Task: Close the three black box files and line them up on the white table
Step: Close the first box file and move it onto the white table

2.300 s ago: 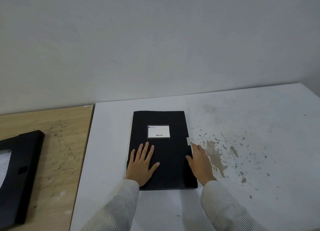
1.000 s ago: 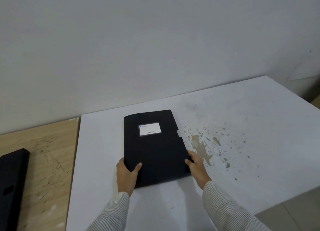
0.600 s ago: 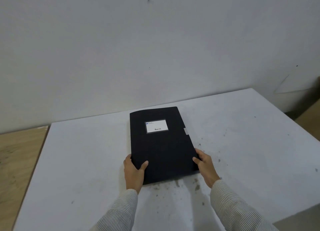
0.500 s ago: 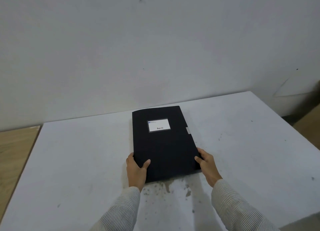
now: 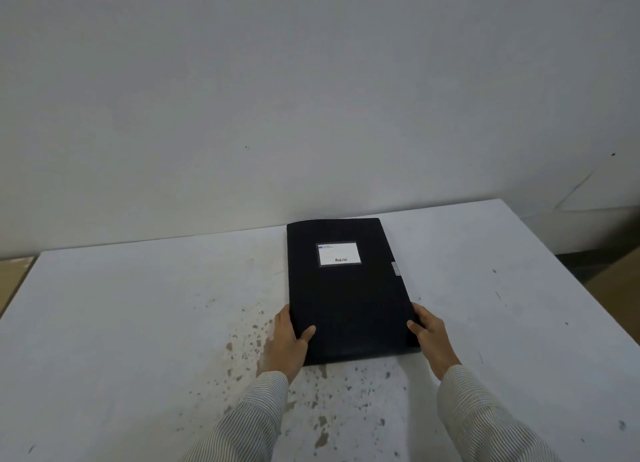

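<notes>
The white worktop point(image 5: 138, 323) has brown spots near its front edge. One closed black box file point(image 5: 346, 295) lies flat by the back edge.

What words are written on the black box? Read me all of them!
Small blue line at the top of the white label on the black box file: too small to read.
Dark and red logo word at the label's bottom: blurred, starts with a "B", not readable.
No other writing shows.

Two forearms in long sleeves of pale fabric with fine dark pinstripes, cuffs ending at the wrists. Bare left hand point(image 5: 289, 344) and bare right hand point(image 5: 431, 340), without rings, watch or gloves visible.
</notes>
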